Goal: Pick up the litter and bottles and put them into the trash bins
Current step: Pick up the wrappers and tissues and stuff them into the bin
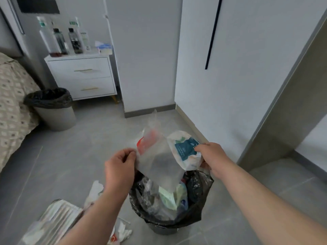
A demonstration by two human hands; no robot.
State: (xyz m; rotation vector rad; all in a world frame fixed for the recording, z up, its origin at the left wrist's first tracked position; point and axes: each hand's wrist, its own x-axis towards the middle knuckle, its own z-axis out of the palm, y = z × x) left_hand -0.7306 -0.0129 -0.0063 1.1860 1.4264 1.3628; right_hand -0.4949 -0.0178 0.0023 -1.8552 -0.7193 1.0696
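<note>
Beside the bed (14,96) at far left stands a lined bin (53,114); wrappers (56,218) lie on the floor (85,147). The left hand (120,167) pinches a clear bag (157,163) in its grip over the full bin (164,227), touching a white-and-teal packet (184,151) held in the grip of the right hand (212,156).

The near bin (162,228) stood on the floor right before me. My left hand (120,167) held a plastic bag (155,161) above its rim, and my right hand (210,156) held a packet (185,149) just right of the bag. Litter (93,191) lay on the floor left of that bin. Farther off to the left, a second bin (54,117) stood beside the bed (12,103), before the nightstand (81,76), which had bottles (60,41) on top.
</note>
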